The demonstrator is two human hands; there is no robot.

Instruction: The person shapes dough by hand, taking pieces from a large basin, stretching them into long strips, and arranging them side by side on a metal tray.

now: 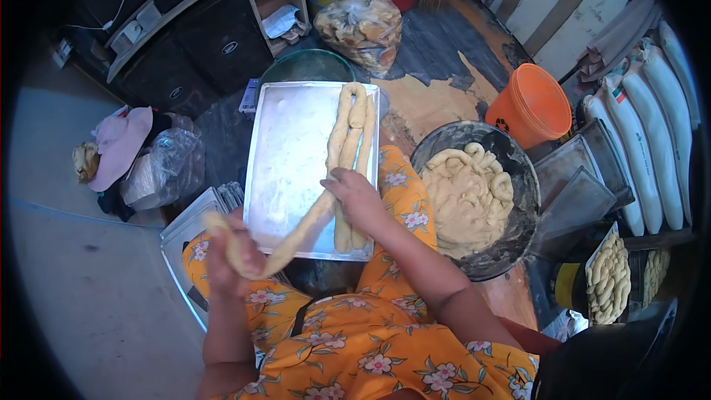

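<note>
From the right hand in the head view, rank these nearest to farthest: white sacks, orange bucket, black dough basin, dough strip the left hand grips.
From the right hand:
1. Dough strip: at the fingers, running lower left.
2. Black dough basin: just right.
3. Orange bucket: upper right, beyond the basin.
4. White sacks: far right.

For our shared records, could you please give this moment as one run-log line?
left hand: grips dough rope | right hand: touches dough rope over metal tray
</note>
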